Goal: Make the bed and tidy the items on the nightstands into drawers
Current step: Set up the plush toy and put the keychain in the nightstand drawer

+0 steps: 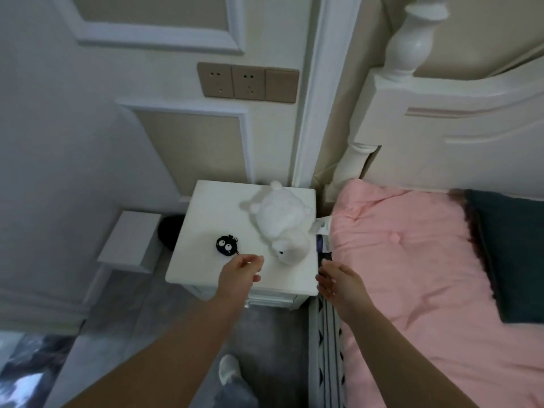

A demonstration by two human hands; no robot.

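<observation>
On the square white wooden nightstand (206, 231) that stands between the panelled wall and the bed lie the two items left to tidy: a small round black charm with two white eyes (225, 246), near the front left of the top, and a soft white plush animal (279, 223), lying on its side toward the right rear with its head pointing to the front edge. The left hand (240, 270) hovers over the front edge just beside the charm, fingers loosely curled and narrowly parted, holding nothing; whether a fingertip touches the charm's short cord cannot be told. The right hand (338, 282) sits at the nightstand's front right corner, against the edge of the pink quilted bedcover (412, 260), fingers spread fairly wide and empty. The step in hand appears to be the pickup of the nightstand items for stowing. To do it well, pinch the charm by its body rather than by the cord, so that it does not swing. Take the plush animal around its middle with the right hand; it is soft and will compress, so a light full-hand grasp is enough. The drawer fronts (270, 300) show only as a thin strip below the top and look closed, so one hand likely needs to be free to pull a knob (246, 305) first. A paper tag (322, 226) hangs between plush and bedcover; keep it from snagging.
</observation>
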